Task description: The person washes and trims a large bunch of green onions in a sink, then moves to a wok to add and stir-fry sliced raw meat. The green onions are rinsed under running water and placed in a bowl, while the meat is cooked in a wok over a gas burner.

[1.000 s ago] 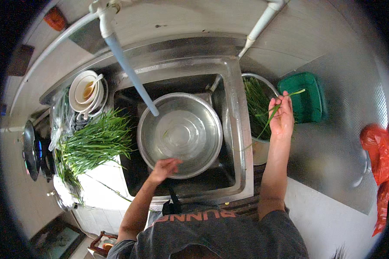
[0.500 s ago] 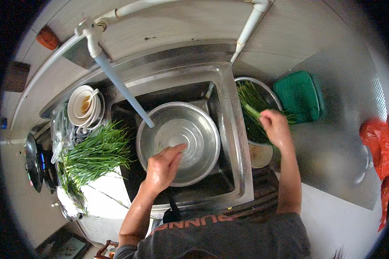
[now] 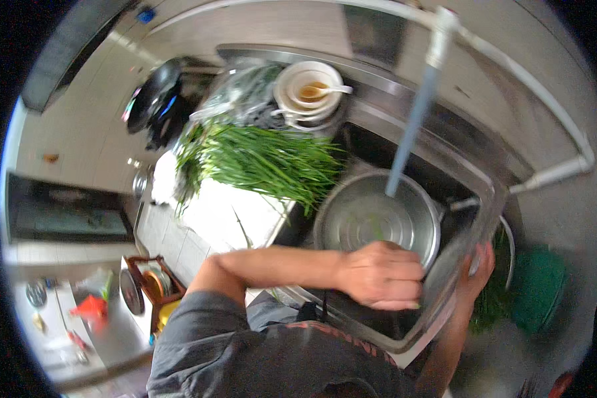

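A round steel basin [image 3: 341,229] of water stands in the sink [image 3: 474,199], a few green bits in it. Over its near right rim is my left hand [image 3: 381,275], fingers curled in; whatever they may hold is hidden. Beyond the sink's right edge, my right hand [image 3: 477,268] is beside the steel bowl [image 3: 509,245] of green chives [image 3: 494,302]. Its fingers are blurred and partly hidden, with something whitish near them. A large heap of chives [image 3: 265,156] lies on the white surface left of the basin.
A pale blue hose [image 3: 414,129] hangs from the white pipe into the basin. Stacked white bowls [image 3: 308,83] with a spoon stand at the far left of the sink, by a clear plastic bag [image 3: 245,93]. A green tub [image 3: 540,285] stands at right.
The view has swung left. My left hand went from half open over the water to curled at the basin's near rim. My right hand, earlier holding green stalks above the bowl, is now blurred.
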A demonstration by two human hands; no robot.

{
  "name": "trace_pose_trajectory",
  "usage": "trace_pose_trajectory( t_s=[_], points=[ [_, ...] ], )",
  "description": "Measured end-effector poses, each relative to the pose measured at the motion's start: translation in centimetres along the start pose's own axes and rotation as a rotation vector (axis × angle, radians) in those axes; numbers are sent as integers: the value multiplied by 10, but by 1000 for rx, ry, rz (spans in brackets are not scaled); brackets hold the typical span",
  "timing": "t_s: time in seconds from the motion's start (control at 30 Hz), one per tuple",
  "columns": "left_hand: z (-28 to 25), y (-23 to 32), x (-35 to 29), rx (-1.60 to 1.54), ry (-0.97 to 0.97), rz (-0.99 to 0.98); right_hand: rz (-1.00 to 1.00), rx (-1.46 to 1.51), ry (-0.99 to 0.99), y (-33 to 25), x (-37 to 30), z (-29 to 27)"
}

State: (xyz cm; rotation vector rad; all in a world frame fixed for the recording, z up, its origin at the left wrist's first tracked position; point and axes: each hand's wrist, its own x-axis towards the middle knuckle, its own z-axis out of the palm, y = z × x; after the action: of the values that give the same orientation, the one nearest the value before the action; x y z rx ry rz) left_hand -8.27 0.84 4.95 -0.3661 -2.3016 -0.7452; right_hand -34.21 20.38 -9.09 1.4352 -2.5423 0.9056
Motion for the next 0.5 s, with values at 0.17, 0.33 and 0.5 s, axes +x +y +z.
trace_pose_trajectory(
  t_s=[0.17, 0.33, 0.5],
  points=[
    [37, -134, -59, 623, -223, -331, -42, 122, -422, -77, -31, 28],
    [91, -78, -110, 388, -685, -352, -200, 35, -820, -131, -58, 47],
    [5, -12, -193, 385, -322, -857, -232, 228, -824, -194, -44, 69]
  ],
)
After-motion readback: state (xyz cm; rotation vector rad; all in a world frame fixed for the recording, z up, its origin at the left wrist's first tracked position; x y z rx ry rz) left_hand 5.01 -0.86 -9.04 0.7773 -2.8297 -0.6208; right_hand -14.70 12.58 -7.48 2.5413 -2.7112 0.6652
